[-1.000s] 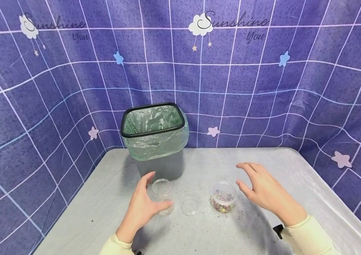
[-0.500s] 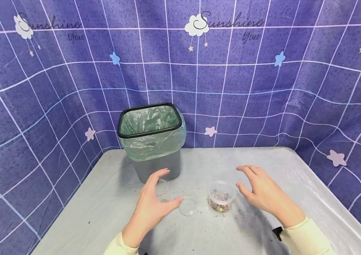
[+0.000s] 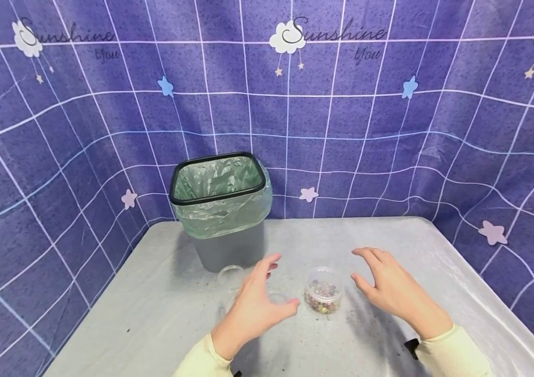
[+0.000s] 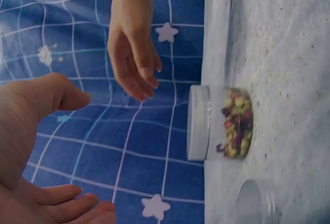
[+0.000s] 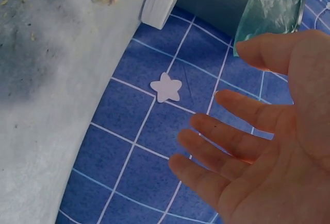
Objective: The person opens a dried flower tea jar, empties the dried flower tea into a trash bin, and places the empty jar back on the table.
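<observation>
Jar, left hand near its rim, right hand across a gap

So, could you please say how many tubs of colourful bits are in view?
1: the tub on the table between the left hand and the right hand. The clear container is partly hidden by the left hand, so its contents are uncertain.

"Sunshine You" on purple backdrop

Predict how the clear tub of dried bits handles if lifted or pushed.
The clear tub is probably light, only partly filled with dry-looking bits. Smooth-sided, it may feel slippery. Squat and upright, it should slide before tipping.
</observation>
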A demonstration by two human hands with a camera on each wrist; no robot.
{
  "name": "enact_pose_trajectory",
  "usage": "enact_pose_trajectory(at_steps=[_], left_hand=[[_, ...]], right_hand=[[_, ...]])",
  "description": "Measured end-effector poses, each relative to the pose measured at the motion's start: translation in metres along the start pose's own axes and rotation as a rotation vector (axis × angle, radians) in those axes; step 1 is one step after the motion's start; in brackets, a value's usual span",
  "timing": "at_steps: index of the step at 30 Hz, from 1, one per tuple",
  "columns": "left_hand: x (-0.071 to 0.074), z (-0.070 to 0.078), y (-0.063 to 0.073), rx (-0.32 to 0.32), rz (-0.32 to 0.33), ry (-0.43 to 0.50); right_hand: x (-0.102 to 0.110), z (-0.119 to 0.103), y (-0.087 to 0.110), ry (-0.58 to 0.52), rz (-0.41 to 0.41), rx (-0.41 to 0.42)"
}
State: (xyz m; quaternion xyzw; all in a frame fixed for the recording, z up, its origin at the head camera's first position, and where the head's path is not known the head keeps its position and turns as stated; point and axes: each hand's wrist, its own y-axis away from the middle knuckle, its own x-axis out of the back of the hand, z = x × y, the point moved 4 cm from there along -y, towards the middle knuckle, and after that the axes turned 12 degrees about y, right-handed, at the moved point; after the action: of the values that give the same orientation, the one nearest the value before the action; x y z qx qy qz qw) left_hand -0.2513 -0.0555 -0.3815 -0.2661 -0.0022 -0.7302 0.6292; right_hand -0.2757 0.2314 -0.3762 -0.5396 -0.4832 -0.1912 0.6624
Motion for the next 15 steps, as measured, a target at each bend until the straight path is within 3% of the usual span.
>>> enact_pose_trajectory(at_steps=[7,15], left_hand=[[-0.028,-0.008,-0.006,-0.005,-0.090,-0.108],[-0.054,-0.020,-0.013,0.003,-0.111,-0.153]], right_hand=[[0.000,0.006,0.003,0.004,-0.008,-0.015],[-0.003,0.010,0.008,0.015,-0.002,-0.012]])
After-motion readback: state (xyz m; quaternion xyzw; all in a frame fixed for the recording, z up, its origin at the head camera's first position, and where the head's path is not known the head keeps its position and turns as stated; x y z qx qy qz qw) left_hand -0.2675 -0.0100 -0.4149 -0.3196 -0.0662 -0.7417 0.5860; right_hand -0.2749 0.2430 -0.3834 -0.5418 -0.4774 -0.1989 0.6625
